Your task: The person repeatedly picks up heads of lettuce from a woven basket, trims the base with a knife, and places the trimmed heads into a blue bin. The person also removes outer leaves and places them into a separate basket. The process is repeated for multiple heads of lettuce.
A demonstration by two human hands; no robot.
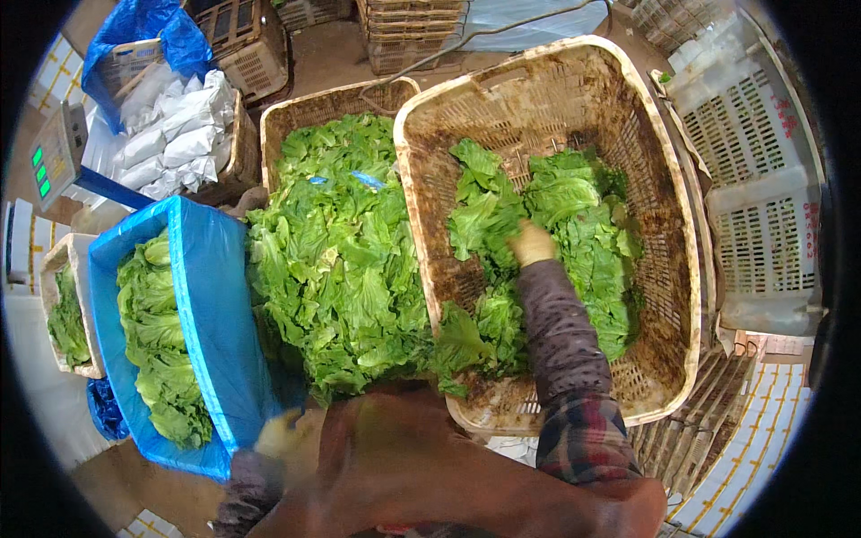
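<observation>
My right hand [531, 242], in a pale yellow glove, reaches into the dirty cream crate [659, 269], its fingers closed around lettuce leaves [489, 220] and partly hidden by them. More green heads [578, 215] lie along that crate's right side. My left hand [280, 433], also gloved, is low beside the blue-lined crate [229, 341], blurred, its fingers unclear; pale lettuce [157, 332] fills that crate. In the middle, a second crate [327, 99] is heaped with loose leaves [345, 278], with small blue pieces on top.
At the upper left are a scale [56, 152] with a green display and a crate of white packets [166, 134]. A small crate of greens [67, 314] sits far left. Stacked crates [404, 36] stand behind, white crates [753, 206] at right. A cable [466, 45] crosses the back.
</observation>
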